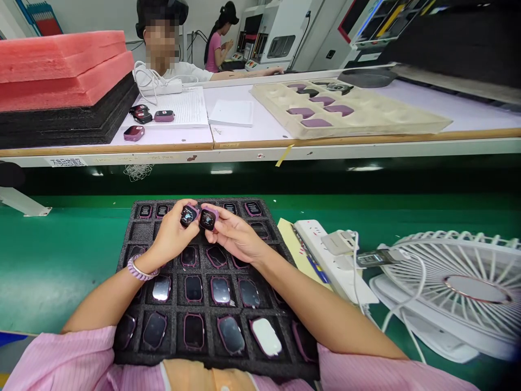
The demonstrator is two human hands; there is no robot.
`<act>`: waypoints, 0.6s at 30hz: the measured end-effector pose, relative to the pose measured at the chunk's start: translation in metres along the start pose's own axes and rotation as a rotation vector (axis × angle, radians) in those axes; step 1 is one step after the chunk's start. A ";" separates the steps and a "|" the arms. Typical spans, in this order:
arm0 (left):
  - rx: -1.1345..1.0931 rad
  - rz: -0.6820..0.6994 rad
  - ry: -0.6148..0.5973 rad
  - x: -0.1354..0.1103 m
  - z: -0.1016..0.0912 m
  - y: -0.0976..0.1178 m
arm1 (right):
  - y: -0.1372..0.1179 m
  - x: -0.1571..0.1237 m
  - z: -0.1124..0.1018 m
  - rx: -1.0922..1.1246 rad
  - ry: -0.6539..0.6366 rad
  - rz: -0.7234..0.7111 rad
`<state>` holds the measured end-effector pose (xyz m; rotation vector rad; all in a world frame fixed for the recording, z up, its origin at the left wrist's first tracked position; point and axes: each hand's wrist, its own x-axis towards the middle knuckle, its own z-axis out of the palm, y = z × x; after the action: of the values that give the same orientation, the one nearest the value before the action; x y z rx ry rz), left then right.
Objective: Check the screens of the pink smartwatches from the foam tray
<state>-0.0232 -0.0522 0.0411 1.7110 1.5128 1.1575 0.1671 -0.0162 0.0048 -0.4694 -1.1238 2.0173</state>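
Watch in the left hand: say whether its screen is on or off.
On: the watch in the left hand shows bright graphics.

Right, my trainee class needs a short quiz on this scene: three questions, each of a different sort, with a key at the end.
1. Multiple choice. What do the left hand and the right hand hold?
A) A screwdriver in each
B) A purple-framed watch in each
C) A cable in each

2. True or false? The white fan is to the person's right of the black foam tray.

3. Fill in the missing word. The coiled band is worn on the person's ____ wrist.

Key: 1 B; 2 true; 3 left.
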 end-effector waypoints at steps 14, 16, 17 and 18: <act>-0.055 0.013 0.022 0.001 0.002 -0.005 | 0.000 -0.001 0.000 0.001 -0.027 -0.020; -0.064 0.008 0.014 0.001 0.002 -0.005 | 0.000 -0.001 -0.001 0.013 -0.040 -0.023; -0.067 0.003 0.009 0.001 0.002 -0.006 | 0.000 -0.001 -0.001 0.010 -0.044 -0.025; -0.069 -0.003 0.004 0.001 0.002 -0.006 | 0.000 -0.001 -0.001 0.003 -0.046 -0.027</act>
<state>-0.0240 -0.0502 0.0349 1.6607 1.4604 1.1986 0.1683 -0.0160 0.0043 -0.4060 -1.1487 2.0150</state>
